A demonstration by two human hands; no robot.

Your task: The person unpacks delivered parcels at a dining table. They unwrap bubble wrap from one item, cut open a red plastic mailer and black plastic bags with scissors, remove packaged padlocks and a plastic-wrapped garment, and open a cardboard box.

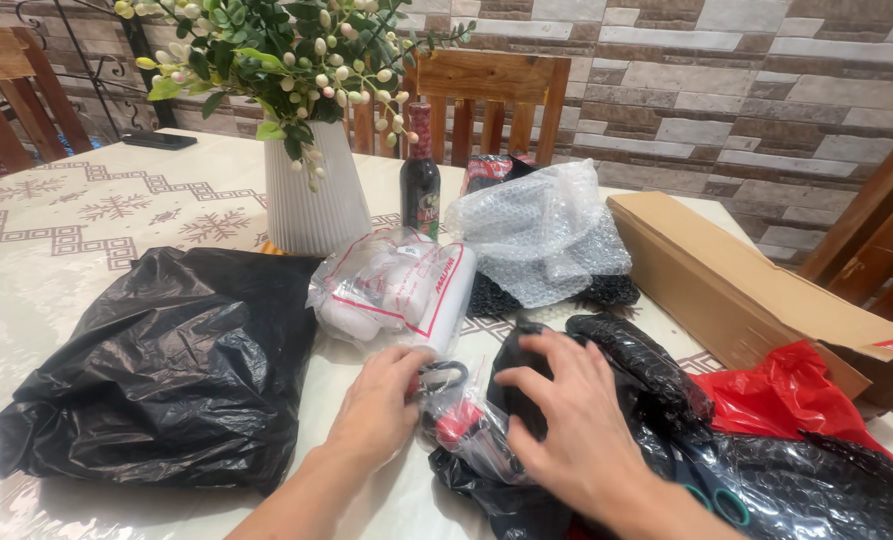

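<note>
Both hands are working at the near edge of the bench (87, 260), which is wearing a pale patterned cover. The left hand (377, 400) is lying palm down, its fingers curling loosely over the end of a small clear-wrapped bundle (462, 420) with red and dark parts showing inside; whether its grip is actually closing on the bundle, I cannot tell. A dark metal ring (445, 375) is poking up just beside those fingertips. The right hand (567, 420) is spreading wide, fingers open, pressing flat on the same bundle and on the black plastic bag (667, 400) beneath it, holding nothing in a closed grip.

The bundle is sitting near the middle of the near edge, between the two hands and touching both.

Toward the near left corner a large crumpled black bag (167, 370) is resting. Behind the hands a clear packet with red edging (397, 285), holding white rolls, is lying tilted. Beside it, a wad of bubble wrap (542, 230) is sitting on something dark. A ribbed white vase (317, 190) with green sprigs is standing upright further back, a dark bottle (420, 180) just beside it. Along the right edge a long cardboard box (737, 280) is lying open, with a red plastic bag (787, 390) touching its near end. A wooden chair (492, 100) is standing at the far edge.
</note>
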